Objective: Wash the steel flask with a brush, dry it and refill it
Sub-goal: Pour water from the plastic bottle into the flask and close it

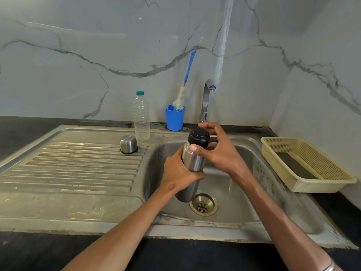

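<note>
Over the sink basin (244, 192), above the drain (204, 204), the person's left hand (178, 173) is wrapped tight around the steel flask (192, 160), held nearly upright, while the right hand (216, 151) curls its fingers and thumb around the black stopper (198, 137). The ribbed drainboard (78, 167) lies mostly open, bearing only the flask's steel cup (128, 144) upside down and a capped plastic water bottle (141, 117). Behind, a blue cup (174, 119) holds the bottle brush (182, 94) beside the tap (206, 98), and a cream basket (306, 163) sits right of the sink.

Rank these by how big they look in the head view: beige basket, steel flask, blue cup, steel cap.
1. beige basket
2. steel flask, though it is nearer the camera
3. and 4. blue cup and steel cap: look alike, unsure
</note>
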